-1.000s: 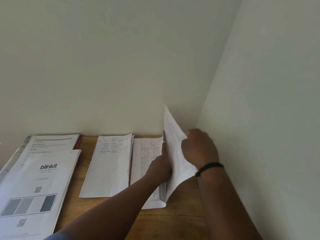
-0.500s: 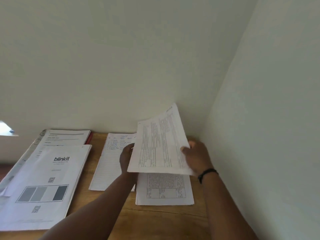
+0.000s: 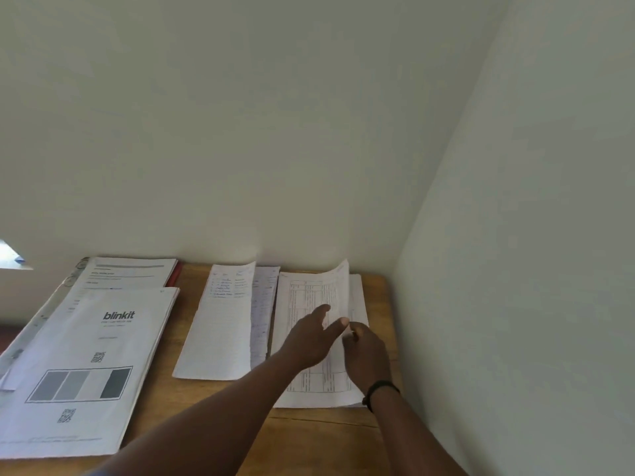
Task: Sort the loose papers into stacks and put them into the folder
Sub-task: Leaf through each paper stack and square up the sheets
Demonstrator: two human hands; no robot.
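A printed table sheet (image 3: 309,293) lies on top of the right-hand paper stack (image 3: 359,297) on the wooden table (image 3: 309,438), its right edge still slightly raised. My left hand (image 3: 311,338) rests flat on this sheet with fingers straight. My right hand (image 3: 364,348) is at the sheet's right edge with curled fingers that seem to pinch it. To the left lies a stack of lined handwritten sheets (image 3: 220,331). A "blinkit" printed stack (image 3: 89,365) covers the left of the table, with another printed stack (image 3: 130,271) behind it. A red folder edge (image 3: 174,273) peeks out beneath that.
Walls close in at the back and the right, forming a corner beside the right stack. A black band is on my right wrist (image 3: 379,389). Bare wood shows along the front edge of the table.
The table sheet, held upright and then turned over in the air, now lies on the right stack. My left hand has come down flat onto it.
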